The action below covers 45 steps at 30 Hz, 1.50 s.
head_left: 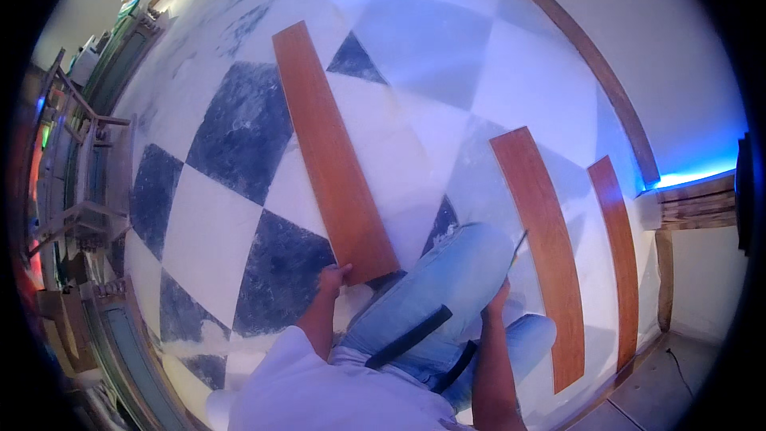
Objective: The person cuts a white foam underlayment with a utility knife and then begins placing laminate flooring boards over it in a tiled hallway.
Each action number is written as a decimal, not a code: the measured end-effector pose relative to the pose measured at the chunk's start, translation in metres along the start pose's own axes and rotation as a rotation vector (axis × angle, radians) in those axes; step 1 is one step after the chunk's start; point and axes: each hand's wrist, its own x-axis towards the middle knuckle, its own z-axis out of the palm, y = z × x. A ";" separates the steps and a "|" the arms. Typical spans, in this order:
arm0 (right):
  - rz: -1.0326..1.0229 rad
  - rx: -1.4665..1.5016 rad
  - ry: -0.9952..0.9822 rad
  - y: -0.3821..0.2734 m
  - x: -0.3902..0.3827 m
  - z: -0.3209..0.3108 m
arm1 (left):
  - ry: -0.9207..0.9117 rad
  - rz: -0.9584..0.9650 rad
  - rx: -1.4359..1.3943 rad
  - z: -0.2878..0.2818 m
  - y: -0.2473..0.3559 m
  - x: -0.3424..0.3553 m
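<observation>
My left hand [334, 275] grips the near left corner of a long reddish-brown plank [332, 160], which slants away over the black and white checkered floor [214, 245]. My right hand [496, 297] is closed by my bent knee in blue jeans, around a thin, long object [519, 244] that points forward; its kind is unclear. A second plank [542, 255] lies just right of that knee, and a narrower-looking third plank [618, 263] lies farther right. My jeans and knee hide part of the floor beside the left plank's near end.
Wooden furniture frames [96, 184] and stacked items line the left side. A pale wall [678, 56] with dark skirting runs along the right, with a blue light strip [690, 172] above a wooden beam [694, 212]. A cable [678, 367] lies on tiles at the lower right.
</observation>
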 end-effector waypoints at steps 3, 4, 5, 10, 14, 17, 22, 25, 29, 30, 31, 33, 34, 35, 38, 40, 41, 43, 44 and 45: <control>-0.204 -0.119 -0.163 0.023 0.011 0.009 | -0.144 0.040 -0.364 0.008 0.015 -0.019; -0.315 -0.253 -0.221 0.023 0.014 0.014 | -0.169 0.060 -0.488 0.007 0.020 -0.026; -0.189 -0.203 -0.169 0.021 0.014 0.015 | -0.281 0.092 -0.565 0.001 0.023 -0.037; 0.095 -0.193 0.066 -0.051 0.003 0.036 | -0.571 0.139 -0.607 -0.042 0.078 -0.108; 0.157 0.333 0.113 -0.100 -0.018 0.048 | -0.582 0.115 -0.492 -0.071 0.173 -0.191; 0.174 0.571 0.095 -0.128 -0.036 0.078 | -0.655 0.070 -0.393 -0.080 0.254 -0.235; 0.088 0.215 0.008 -0.178 -0.100 0.129 | -0.752 0.051 -0.515 -0.084 0.323 -0.286; -0.010 0.113 0.043 -0.235 -0.116 0.115 | -0.791 0.086 -0.588 -0.055 0.382 -0.323; 0.011 0.073 -0.070 -0.395 -0.161 0.130 | -0.779 0.185 -0.703 -0.039 0.456 -0.348; -0.002 0.058 -0.081 -0.427 -0.169 0.145 | -0.761 0.213 -0.747 -0.034 0.483 -0.361; -0.003 0.039 -0.094 -0.454 -0.181 0.163 | -0.767 0.198 -0.783 -0.033 0.507 -0.369; 0.004 0.034 -0.131 -0.506 -0.201 0.210 | -0.768 0.170 -0.861 -0.037 0.550 -0.381; -0.001 0.049 -0.177 -0.519 -0.209 0.234 | -0.765 0.155 -0.882 -0.045 0.560 -0.392; -0.030 0.067 -0.217 -0.532 -0.210 0.264 | -0.783 0.152 -0.898 -0.048 0.579 -0.394; -0.021 0.241 -0.172 -0.577 -0.222 0.376 | -0.874 0.082 -0.997 -0.063 0.622 -0.383; -0.054 0.230 -0.107 -0.609 -0.225 0.443 | -0.987 -0.048 -1.043 -0.074 0.650 -0.396; -0.056 0.240 -0.087 -0.619 -0.224 0.475 | -1.052 -0.153 -1.040 -0.085 0.653 -0.392; -0.058 0.270 -0.085 -0.629 -0.215 0.525 | -0.942 -0.039 -1.003 -0.105 0.680 -0.414; -0.025 0.192 -0.099 -0.646 -0.217 0.548 | -0.970 -0.075 -0.989 -0.123 0.698 -0.418; -0.106 0.270 -0.118 -0.669 -0.220 0.580 | -1.005 -0.127 -0.978 -0.135 0.714 -0.421</control>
